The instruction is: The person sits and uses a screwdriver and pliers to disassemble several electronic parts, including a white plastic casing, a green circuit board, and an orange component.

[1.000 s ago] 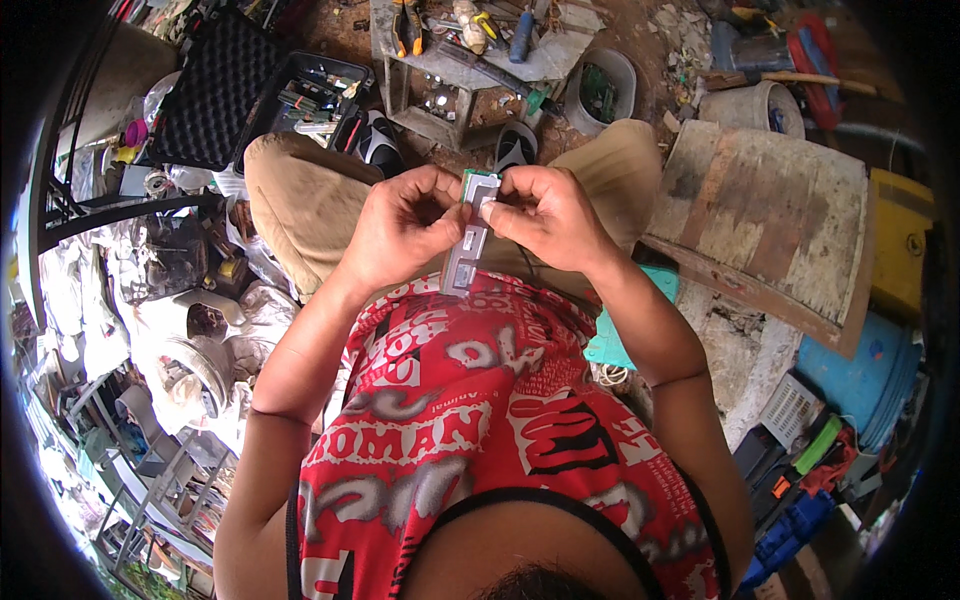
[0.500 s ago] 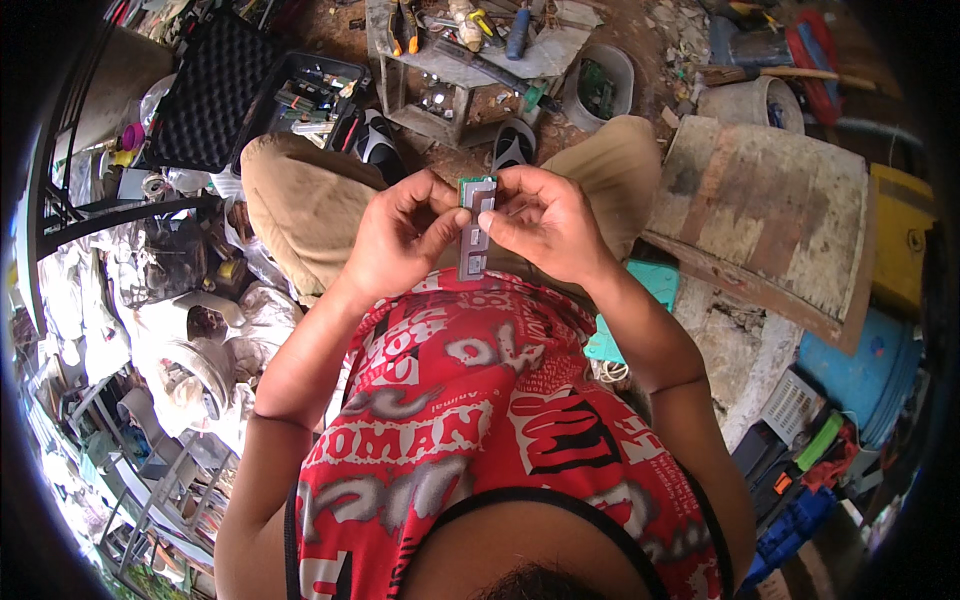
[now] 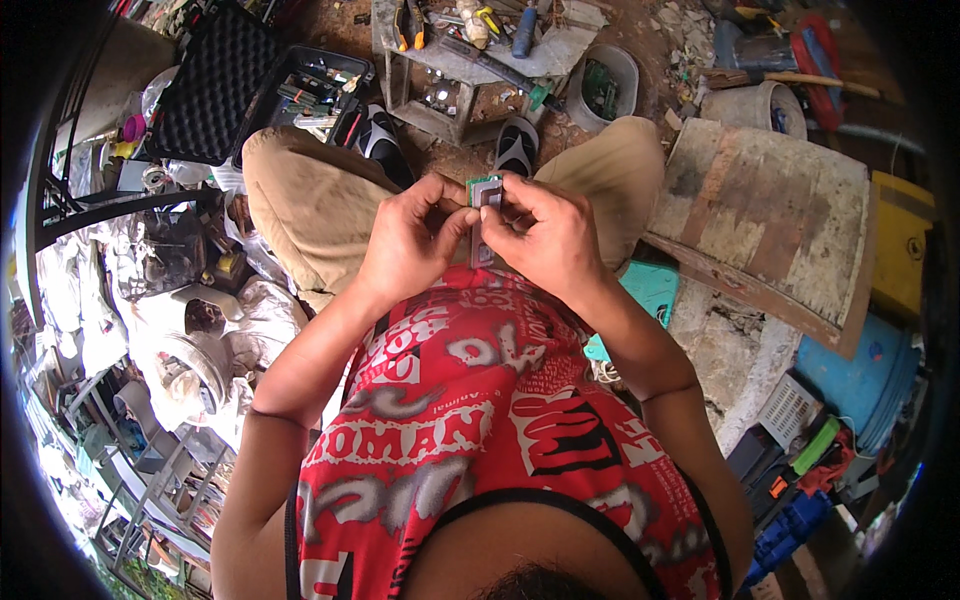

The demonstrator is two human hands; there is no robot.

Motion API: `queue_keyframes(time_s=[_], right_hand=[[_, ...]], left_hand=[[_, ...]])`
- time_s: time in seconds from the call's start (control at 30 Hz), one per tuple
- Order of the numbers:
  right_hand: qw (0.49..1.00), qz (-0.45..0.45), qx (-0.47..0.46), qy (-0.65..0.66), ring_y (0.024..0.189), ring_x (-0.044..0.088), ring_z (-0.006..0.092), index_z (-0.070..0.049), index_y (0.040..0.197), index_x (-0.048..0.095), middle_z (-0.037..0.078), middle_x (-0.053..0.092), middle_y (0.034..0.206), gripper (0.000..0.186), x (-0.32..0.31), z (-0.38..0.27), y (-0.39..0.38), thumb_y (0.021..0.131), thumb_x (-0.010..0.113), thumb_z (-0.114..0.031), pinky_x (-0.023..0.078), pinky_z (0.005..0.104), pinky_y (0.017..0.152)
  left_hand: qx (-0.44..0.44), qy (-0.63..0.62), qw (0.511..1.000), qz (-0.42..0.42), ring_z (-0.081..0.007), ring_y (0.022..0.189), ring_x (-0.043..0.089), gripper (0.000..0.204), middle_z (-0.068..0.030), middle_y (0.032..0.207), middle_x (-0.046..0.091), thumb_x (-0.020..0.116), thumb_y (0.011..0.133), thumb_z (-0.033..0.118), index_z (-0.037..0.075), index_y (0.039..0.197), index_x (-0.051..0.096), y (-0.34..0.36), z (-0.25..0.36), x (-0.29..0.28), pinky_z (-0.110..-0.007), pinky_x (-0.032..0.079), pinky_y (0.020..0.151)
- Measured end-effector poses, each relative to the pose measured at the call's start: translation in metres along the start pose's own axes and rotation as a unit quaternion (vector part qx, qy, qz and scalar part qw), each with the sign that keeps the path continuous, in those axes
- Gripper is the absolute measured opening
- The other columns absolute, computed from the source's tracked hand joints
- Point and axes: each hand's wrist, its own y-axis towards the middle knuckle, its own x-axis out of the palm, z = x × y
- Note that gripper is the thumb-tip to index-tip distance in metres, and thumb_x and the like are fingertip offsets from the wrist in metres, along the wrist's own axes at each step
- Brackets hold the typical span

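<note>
Between my hands, above my lap, is a memory module point(image 3: 484, 192), a narrow green circuit board with a grey metal heat spreader, its long side pointing toward me. My left hand point(image 3: 418, 228) pinches its left edge between thumb and bent fingers. My right hand point(image 3: 548, 222) grips the right edge, the thumb lying across the metal face and covering its middle. The fingertips behind the module are hidden.
An open black case point(image 3: 318, 85) with foam lid holds several modules at the far left. Ahead stands a low wooden stool point(image 3: 545, 62) bearing pliers and a screwdriver. A bucket point(image 3: 628, 70) with green boards is beside it. A worn wooden board point(image 3: 770, 215) lies at right.
The module has shifted slightly to the right. My right thumb has moved further over its face, hiding more of the middle. My left hand still pinches the left edge.
</note>
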Motion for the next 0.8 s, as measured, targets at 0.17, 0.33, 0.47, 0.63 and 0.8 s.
queue_keyframes(time_s=[0.17, 0.33, 0.47, 0.63, 0.8], right_hand=[[0.999, -0.024, 0.026, 0.019, 0.065, 0.067, 0.0271, 0.000, 0.094, 0.063, 0.014, 0.066, 0.075, 0.024, -0.005, -0.004, -0.004, 0.074, 0.070, -0.012, 0.052, 0.0341, 0.057], [1.000, -0.005, 0.015, 0.019, 0.067, 0.068, 0.0225, 0.001, 0.101, 0.063, 0.013, 0.068, 0.077, 0.029, -0.006, -0.007, -0.012, 0.075, 0.069, -0.009, 0.054, 0.0314, 0.061], [0.999, -0.040, 0.035, -0.001, 0.074, 0.070, 0.0139, 0.003, 0.111, 0.061, 0.011, 0.071, 0.084, 0.037, -0.009, -0.005, -0.019, 0.076, 0.070, -0.003, 0.056, 0.0266, 0.068], [0.998, -0.050, 0.040, -0.015, 0.075, 0.071, 0.0157, 0.003, 0.113, 0.061, 0.011, 0.071, 0.086, 0.039, -0.008, -0.006, -0.023, 0.077, 0.070, -0.004, 0.056, 0.0272, 0.069], [1.000, 0.017, 0.011, 0.002, 0.068, 0.067, 0.0314, 0.001, 0.103, 0.061, 0.015, 0.067, 0.076, 0.034, 0.003, 0.002, -0.028, 0.073, 0.069, -0.011, 0.053, 0.0385, 0.060]], left_hand=[[0.055, 0.066, 0.996, 0.016, -0.0071, 0.069, 0.060, 0.013, -0.0061, 0.076, 0.064, 0.068, 0.083, -0.001, -0.001, 0.088, 0.057, -0.007, 0.011, 0.000, -0.023, 0.050, 0.063], [0.086, 0.081, 0.993, 0.011, -0.0125, 0.071, 0.066, 0.015, -0.0089, 0.077, 0.065, 0.069, 0.081, 0.000, -0.002, 0.089, 0.057, -0.012, 0.010, 0.004, -0.026, 0.053, 0.064], [0.065, 0.081, 0.995, -0.008, -0.0141, 0.070, 0.067, 0.014, -0.0095, 0.078, 0.065, 0.069, 0.081, -0.001, -0.001, 0.088, 0.056, -0.013, 0.012, 0.004, -0.027, 0.053, 0.064], [0.055, 0.091, 0.994, -0.008, -0.0201, 0.066, 0.065, 0.016, -0.0123, 0.075, 0.062, 0.070, 0.077, 0.002, 0.000, 0.084, 0.055, -0.013, 0.009, 0.007, -0.031, 0.050, 0.059], [0.064, 0.112, 0.992, 0.005, -0.0351, 0.068, 0.063, 0.020, -0.0175, 0.076, 0.061, 0.072, 0.072, 0.007, 0.003, 0.084, 0.056, -0.012, 0.009, 0.012, -0.039, 0.050, 0.059]])
